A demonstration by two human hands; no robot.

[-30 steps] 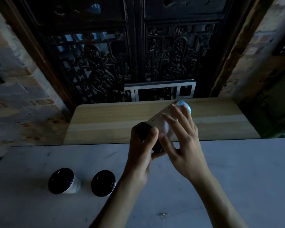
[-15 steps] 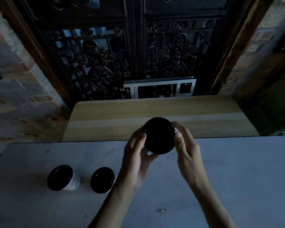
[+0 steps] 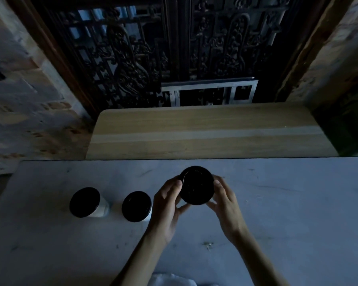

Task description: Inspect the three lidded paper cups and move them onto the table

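Note:
A paper cup with a black lid [image 3: 197, 185] stands upright between my hands over the grey table [image 3: 287, 213]. My left hand [image 3: 167, 200] grips its left side with thumb and fingers curled round it. My right hand [image 3: 225, 200] holds the right side the same way. I cannot tell whether the cup's base touches the table. Two more white cups with black lids stand on the table to the left: one [image 3: 84, 202] further left and one [image 3: 136, 206] just beside my left hand.
Beyond the grey table lies a lower wooden surface [image 3: 211, 131]. Behind it rises a dark carved screen [image 3: 174, 48] with a metal frame [image 3: 209, 92] at its foot. Brick walls flank both sides. A small scrap [image 3: 208, 244] lies on the table.
The cup lay tilted on its side in my hands, then was turned upright with the lid facing up. It has come down and toward me, from over the wooden surface to the grey table.

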